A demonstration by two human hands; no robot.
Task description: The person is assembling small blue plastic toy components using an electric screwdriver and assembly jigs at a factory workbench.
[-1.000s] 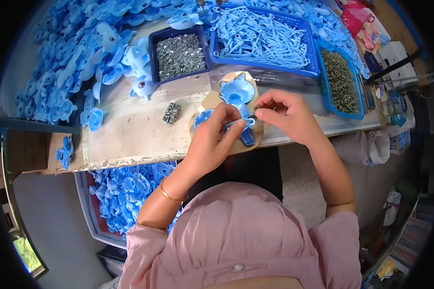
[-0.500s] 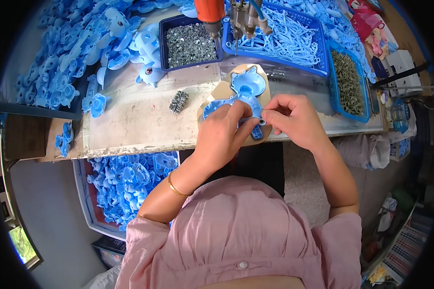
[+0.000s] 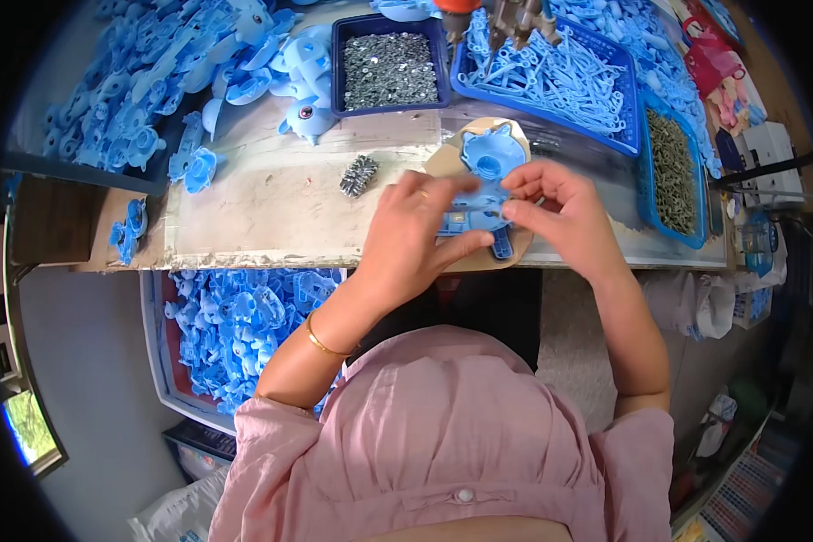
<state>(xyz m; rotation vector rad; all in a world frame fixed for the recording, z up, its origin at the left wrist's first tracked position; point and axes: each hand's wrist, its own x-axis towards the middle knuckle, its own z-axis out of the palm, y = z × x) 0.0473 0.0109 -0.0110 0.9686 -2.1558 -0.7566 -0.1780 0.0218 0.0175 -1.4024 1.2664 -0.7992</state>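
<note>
The left hand (image 3: pixel 415 230) is curled around a flat blue plastic part (image 3: pixel 476 217), its fingers folded over the part's left side and the thumb pressed along the near edge. The right hand (image 3: pixel 556 208) meets it from the right, thumb and forefinger pinched narrowly on the part's right edge, the other fingers bent loosely behind. Both hands hold this one piece between them, just above the near edge of the workbench (image 3: pixel 271 203), over a round tan board (image 3: pixel 443 163). A second blue piece (image 3: pixel 492 154) with a round hole lies on that board, just beyond the hands. A gold bangle (image 3: pixel 321 341) sits on the left forearm.

To the left of the hands, near them on the bench, lies a small cluster of metal screws (image 3: pixel 359 174). Further off stands a dark blue tray of small metal parts (image 3: pixel 390 68), and to its right a larger blue tray of thin blue plastic sprues (image 3: pixel 560 81). At the far right a blue bin (image 3: pixel 673 176) holds darker metal pieces. A heap of blue moulded parts (image 3: pixel 154 90) covers the far left of the bench, and a crate below the bench (image 3: pixel 235 325), near left, holds more of them.
</note>
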